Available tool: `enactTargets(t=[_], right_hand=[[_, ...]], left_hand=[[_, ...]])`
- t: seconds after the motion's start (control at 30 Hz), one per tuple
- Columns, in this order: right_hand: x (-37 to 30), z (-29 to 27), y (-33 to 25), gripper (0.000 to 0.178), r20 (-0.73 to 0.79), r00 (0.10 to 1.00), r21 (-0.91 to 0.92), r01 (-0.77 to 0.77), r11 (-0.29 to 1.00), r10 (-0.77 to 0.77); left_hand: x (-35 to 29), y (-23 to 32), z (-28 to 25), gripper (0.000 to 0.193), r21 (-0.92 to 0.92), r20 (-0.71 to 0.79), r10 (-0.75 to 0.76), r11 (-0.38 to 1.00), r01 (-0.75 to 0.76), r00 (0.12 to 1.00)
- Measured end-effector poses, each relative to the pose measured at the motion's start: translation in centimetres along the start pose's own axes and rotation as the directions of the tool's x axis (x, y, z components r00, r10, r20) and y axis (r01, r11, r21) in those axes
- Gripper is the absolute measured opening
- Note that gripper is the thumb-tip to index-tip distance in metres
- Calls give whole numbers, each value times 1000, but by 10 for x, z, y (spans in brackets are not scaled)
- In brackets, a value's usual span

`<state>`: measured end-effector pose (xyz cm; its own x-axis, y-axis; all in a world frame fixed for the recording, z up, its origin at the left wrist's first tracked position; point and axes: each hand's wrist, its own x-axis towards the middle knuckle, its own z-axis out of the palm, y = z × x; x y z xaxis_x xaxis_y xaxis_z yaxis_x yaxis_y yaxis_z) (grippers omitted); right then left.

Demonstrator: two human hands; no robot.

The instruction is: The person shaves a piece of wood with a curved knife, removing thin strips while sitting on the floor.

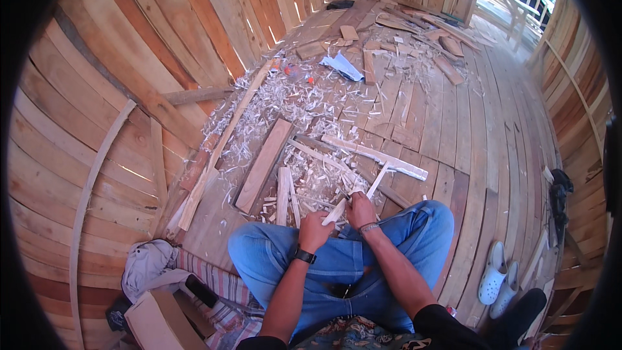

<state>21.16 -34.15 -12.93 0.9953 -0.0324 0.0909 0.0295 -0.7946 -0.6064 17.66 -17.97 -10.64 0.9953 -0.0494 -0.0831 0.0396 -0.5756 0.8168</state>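
Note:
I sit cross-legged on the plank floor, both hands in front of my lap. My left hand [315,231] is closed around the near end of a short pale stick of wood [335,212], which slants up toward the right hand. My right hand [360,211] is a fist at the stick's far end; a small dark bit shows by its fingers, but what it grips is mostly hidden. Just past that fist, a thin pale wood strip [378,180] points away from me. Wood chips [319,183] litter the floor before my knees.
A thick reddish board [265,165] lies left of the chips, a pale batten [376,154] beyond them. Curly shavings [272,100] run along the left wall. Scrap boards [421,32] lie far off. Light clogs [493,273] are at right, a cardboard box [155,321] at lower left.

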Motion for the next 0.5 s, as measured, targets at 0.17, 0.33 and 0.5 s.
enactTargets(t=[0.17,0.33,0.5], right_hand=[[-1,1,1,18,-62,998,18,-13,1000,15],[2,7,7,18,-154,987,94,-25,995,39],[13,3,28,21,-237,917,389,-213,896,321]], left_hand=[[0,4,-1,31,12,28,1,1000,-1,1000],[3,-3,6,31,-35,41,22,999,-20,999],[-1,7,0,26,-95,20,-37,995,39,999]])
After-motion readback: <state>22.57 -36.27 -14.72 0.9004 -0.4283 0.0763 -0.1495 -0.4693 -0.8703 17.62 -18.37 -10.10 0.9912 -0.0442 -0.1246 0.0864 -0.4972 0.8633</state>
